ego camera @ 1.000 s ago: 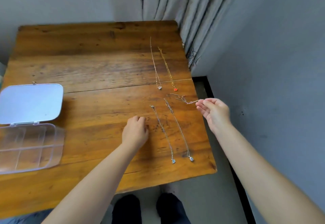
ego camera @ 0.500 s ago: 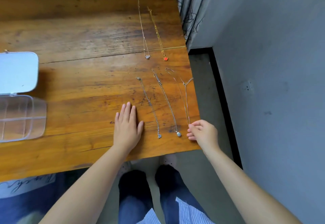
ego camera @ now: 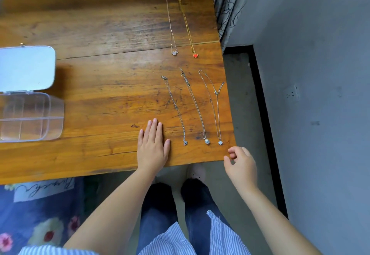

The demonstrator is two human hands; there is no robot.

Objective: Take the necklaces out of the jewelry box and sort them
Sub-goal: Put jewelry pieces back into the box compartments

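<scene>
Three silver necklaces lie side by side near the wooden table's (ego camera: 100, 86) front right corner: the left one (ego camera: 176, 108), the middle one (ego camera: 197, 108) and the right one (ego camera: 215, 106). Farther back lie a rose-gold necklace (ego camera: 170, 24) and a gold necklace with a red heart pendant (ego camera: 188, 28). The clear jewelry box (ego camera: 30, 114) stands open at the left edge with nothing seen in its compartments. My left hand (ego camera: 153, 146) rests flat on the table beside the silver chains. My right hand (ego camera: 241, 166) hovers just off the table's corner, fingers loosely apart, holding nothing.
The table's right edge runs close to a grey wall (ego camera: 320, 94), with a curtain (ego camera: 228, 4) at the back corner. A floral blue cloth (ego camera: 40, 214) lies below the table's front edge. My legs and shoes (ego camera: 178, 194) stand under it.
My right hand laid the third silver necklace straight beside the other two, let go and drew back off the table corner. My left hand flattened. The view tilted down.
</scene>
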